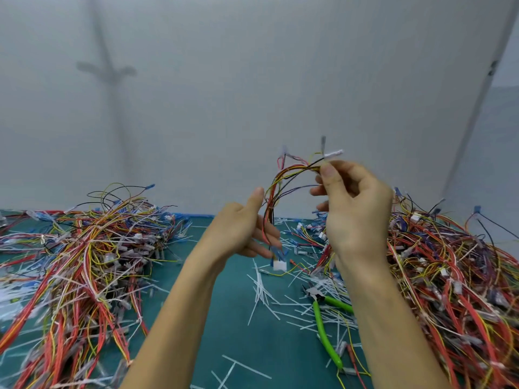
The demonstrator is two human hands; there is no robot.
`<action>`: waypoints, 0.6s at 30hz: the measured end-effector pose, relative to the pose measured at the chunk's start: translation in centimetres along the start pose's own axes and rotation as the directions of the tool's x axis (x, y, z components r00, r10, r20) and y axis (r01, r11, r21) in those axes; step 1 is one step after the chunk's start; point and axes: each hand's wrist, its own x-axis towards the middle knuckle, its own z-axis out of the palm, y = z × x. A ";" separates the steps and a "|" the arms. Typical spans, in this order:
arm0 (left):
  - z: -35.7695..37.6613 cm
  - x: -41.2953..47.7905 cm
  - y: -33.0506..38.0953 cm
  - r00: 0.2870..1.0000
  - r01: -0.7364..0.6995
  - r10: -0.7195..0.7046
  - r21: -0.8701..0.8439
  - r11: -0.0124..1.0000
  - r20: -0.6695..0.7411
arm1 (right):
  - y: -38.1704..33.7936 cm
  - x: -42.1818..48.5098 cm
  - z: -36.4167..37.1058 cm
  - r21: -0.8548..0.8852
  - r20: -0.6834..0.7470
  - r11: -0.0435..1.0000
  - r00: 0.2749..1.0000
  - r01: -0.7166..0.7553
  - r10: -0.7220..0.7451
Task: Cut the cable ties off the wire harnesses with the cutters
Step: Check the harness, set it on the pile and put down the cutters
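I hold one wire harness (283,181) of red, yellow and black wires up in the air, bent into an arch. My right hand (351,203) pinches its upper end, just below a white cable tie (332,153) that sticks out. My left hand (241,228) holds the lower part of the bundle, thumb raised; a white connector (279,265) hangs below it. The cutters (323,318), with green handles, lie on the green mat to the right of my right forearm, in nobody's grip.
A large heap of harnesses (84,262) covers the mat on the left, and another heap (455,276) fills the right. Cut white tie pieces (264,296) litter the green mat (238,341) between them. A grey wall stands behind the table.
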 end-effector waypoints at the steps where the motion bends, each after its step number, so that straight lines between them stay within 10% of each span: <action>1: 0.1 0.1 0.1 1.000 0.017 -0.016 -0.100 0.995 0.004 | -0.3 -0.1 0.1 0.022 0.070 1.000 0.998 -0.007 0.006; 6: -1.1 0.2 0.4 1.000 0.018 -0.018 -0.750 0.662 0.008 | -1.3 -0.2 -0.5 -0.043 0.577 0.991 0.807 -0.127 0.128; 11: -2.8 0.3 0.1 0.989 -0.143 0.074 -0.700 0.700 -0.128 | -0.7 -0.1 -1.4 -0.424 0.723 0.904 0.580 -0.057 0.376; 18: -2.2 -0.5 0.3 0.946 -0.324 0.306 -0.363 0.874 -0.109 | -0.5 0.0 -1.2 -0.649 0.379 0.761 0.868 0.001 0.322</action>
